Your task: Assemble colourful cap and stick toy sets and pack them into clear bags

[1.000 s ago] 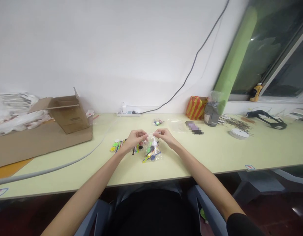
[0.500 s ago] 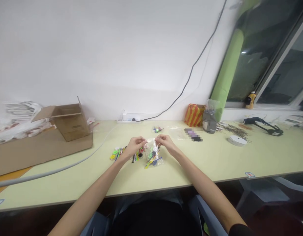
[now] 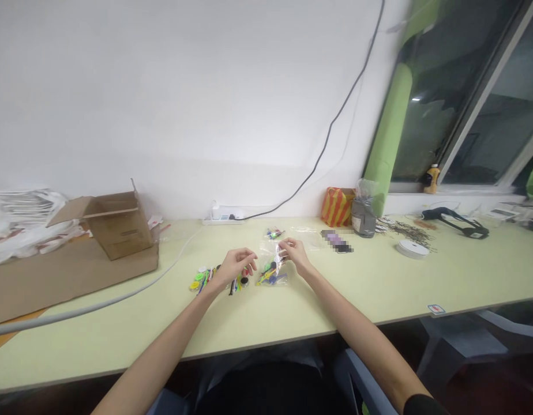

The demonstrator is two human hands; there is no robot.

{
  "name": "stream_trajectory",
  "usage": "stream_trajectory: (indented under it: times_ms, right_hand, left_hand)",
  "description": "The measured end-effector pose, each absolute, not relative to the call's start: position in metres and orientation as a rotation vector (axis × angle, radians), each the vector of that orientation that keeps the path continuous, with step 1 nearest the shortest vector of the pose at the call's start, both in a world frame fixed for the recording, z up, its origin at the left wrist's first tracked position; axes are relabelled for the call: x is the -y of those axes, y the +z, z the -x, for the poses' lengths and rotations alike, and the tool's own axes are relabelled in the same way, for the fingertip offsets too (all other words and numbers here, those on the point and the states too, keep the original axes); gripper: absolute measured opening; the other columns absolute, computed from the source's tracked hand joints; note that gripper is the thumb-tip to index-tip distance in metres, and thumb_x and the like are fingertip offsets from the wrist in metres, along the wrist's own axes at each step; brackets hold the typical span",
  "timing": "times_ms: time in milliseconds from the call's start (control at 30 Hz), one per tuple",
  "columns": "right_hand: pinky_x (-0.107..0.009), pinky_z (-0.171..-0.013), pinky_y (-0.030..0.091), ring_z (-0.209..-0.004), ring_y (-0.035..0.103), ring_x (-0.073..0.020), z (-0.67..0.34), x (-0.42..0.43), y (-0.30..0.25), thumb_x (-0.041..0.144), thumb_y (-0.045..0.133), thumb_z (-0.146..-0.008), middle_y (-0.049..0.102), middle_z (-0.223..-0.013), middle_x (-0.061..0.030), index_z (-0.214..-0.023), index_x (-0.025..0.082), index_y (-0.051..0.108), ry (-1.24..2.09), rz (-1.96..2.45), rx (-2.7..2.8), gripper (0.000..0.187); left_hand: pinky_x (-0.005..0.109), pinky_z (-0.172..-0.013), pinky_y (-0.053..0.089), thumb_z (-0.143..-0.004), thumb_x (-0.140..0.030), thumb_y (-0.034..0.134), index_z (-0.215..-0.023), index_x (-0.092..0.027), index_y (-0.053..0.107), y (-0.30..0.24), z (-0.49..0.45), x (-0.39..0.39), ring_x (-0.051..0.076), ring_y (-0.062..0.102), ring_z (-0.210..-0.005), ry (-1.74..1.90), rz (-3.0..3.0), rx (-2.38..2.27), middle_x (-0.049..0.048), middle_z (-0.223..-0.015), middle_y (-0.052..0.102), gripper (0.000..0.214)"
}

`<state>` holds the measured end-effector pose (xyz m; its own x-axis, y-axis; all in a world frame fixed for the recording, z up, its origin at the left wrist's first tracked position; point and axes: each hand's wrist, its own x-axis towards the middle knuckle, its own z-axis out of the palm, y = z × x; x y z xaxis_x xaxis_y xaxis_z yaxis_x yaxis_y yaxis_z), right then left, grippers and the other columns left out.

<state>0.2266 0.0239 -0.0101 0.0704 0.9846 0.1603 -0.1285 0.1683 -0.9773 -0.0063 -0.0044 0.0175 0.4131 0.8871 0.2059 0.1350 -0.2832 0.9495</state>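
Note:
A small clear plastic bag (image 3: pixel 271 270) filled with colourful little parts lies on the pale green table (image 3: pixel 292 311). My right hand (image 3: pixel 293 253) pinches the bag's top right corner. My left hand (image 3: pixel 236 264) hovers just left of the bag with fingers loosely curled and apart, holding nothing. Under and left of it lies a loose pile of colourful small parts (image 3: pixel 210 278) in green, yellow, red and black.
A second small bag of parts (image 3: pixel 273 233) and a phone (image 3: pixel 336 241) lie farther back. An open cardboard box (image 3: pixel 115 222), a power strip (image 3: pixel 221 218), a striped orange bag (image 3: pixel 336 206), a grey jar (image 3: pixel 363 214), a tape roll (image 3: pixel 410 248) and a grey hose (image 3: pixel 97 302) are around.
My left hand has let go of the bag's top and moved slightly left. The bag has settled onto the table under my right hand. The camera has tilted up.

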Motion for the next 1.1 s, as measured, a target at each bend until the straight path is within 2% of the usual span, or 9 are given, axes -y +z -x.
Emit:
stream_trajectory:
  times_ms: [133,300,433,567,667,733,833,967,1100]
  right_hand:
    - [-0.022,-0.037,0.047,-0.047,0.060,-0.0133,-0.225,-0.049,-0.006,0.030,0.069,-0.074,0.067,-0.070,-0.0039,-0.078,0.018,0.057,1.048,1.180,1.031,0.017]
    - [-0.024,-0.044,0.052,-0.049,0.061,-0.0133,-0.193,-0.096,0.010,0.023,0.066,-0.078,0.066,-0.066,-0.0037,-0.080,0.017,0.057,1.045,1.264,1.040,0.012]
    - [-0.023,-0.051,0.053,-0.056,0.063,-0.0134,-0.162,-0.125,0.016,0.020,0.062,-0.083,0.066,-0.069,-0.0035,-0.091,0.015,0.057,1.002,1.349,1.101,0.011]
    - [-0.031,-0.075,0.057,-0.081,0.068,-0.0186,-0.151,-0.129,0.016,0.014,0.061,-0.081,0.069,-0.088,-0.0065,-0.107,0.015,0.062,0.864,1.399,1.277,0.026]
    - [-0.035,-0.102,0.046,-0.112,0.061,-0.0211,-0.152,-0.116,0.015,0.006,0.062,-0.076,0.066,-0.115,-0.0083,-0.117,0.019,0.064,0.740,1.370,1.455,0.043]
    - [-0.035,-0.109,0.039,-0.124,0.054,-0.0220,-0.152,-0.102,0.013,0.007,0.063,-0.078,0.059,-0.129,-0.0088,-0.127,0.023,0.062,0.590,1.328,1.676,0.052]
    - [-0.035,-0.099,0.044,-0.117,0.056,-0.0242,-0.149,-0.079,0.007,0.020,0.063,-0.086,0.054,-0.132,-0.0111,-0.138,0.027,0.057,0.268,1.267,2.155,0.053]
    - [-0.029,-0.076,0.048,-0.094,0.063,-0.0226,-0.143,-0.064,0.001,0.030,0.061,-0.091,0.057,-0.120,-0.0097,-0.129,0.028,0.064,0.111,1.292,2.523,0.038]
    - [-0.029,-0.077,0.048,-0.098,0.064,-0.0233,-0.139,-0.074,0.001,0.026,0.053,-0.096,0.058,-0.116,-0.0095,-0.124,0.027,0.068,0.031,1.378,2.478,0.032]
  left_hand:
    - [0.022,-0.046,0.047,-0.080,-0.057,0.070,-0.086,-0.015,0.065,0.017,0.007,0.006,0.015,0.066,-0.053,0.972,-1.697,-0.885,0.0061,-0.069,0.071,0.043]
    - [0.022,-0.046,0.047,-0.081,-0.058,0.070,-0.085,-0.014,0.065,0.020,0.006,0.008,0.015,0.065,-0.052,0.978,-1.698,-0.864,0.0060,-0.068,0.071,0.044]
    - [0.022,-0.046,0.047,-0.081,-0.058,0.071,-0.089,-0.013,0.065,0.022,0.007,0.009,0.015,0.065,-0.052,0.986,-1.673,-0.815,0.0062,-0.068,0.071,0.046]
    - [0.023,-0.047,0.047,-0.081,-0.056,0.072,-0.089,-0.013,0.064,0.022,0.009,0.008,0.015,0.065,-0.051,1.001,-1.646,-0.783,0.0062,-0.067,0.071,0.045]
    - [0.023,-0.046,0.046,-0.082,-0.055,0.072,-0.090,-0.013,0.064,0.020,0.010,0.006,0.015,0.065,-0.051,1.006,-1.638,-0.759,0.0058,-0.067,0.071,0.044]
    - [0.023,-0.046,0.046,-0.082,-0.054,0.072,-0.090,-0.013,0.064,0.019,0.009,0.006,0.015,0.065,-0.051,1.003,-1.655,-0.735,0.0060,-0.068,0.071,0.042]
    - [0.023,-0.047,0.047,-0.084,-0.052,0.071,-0.088,-0.013,0.064,0.019,0.008,0.008,0.016,0.066,-0.054,0.942,-1.706,-0.688,0.0069,-0.068,0.072,0.040]
    - [0.023,-0.052,0.049,-0.090,-0.051,0.065,-0.089,-0.013,0.065,0.021,0.006,0.014,0.015,0.066,-0.056,0.802,-1.782,-0.644,0.0075,-0.071,0.073,0.038]
    - [0.022,-0.052,0.047,-0.090,-0.051,0.065,-0.088,-0.013,0.065,0.021,0.005,0.017,0.015,0.067,-0.058,0.735,-1.797,-0.634,0.0073,-0.072,0.073,0.038]
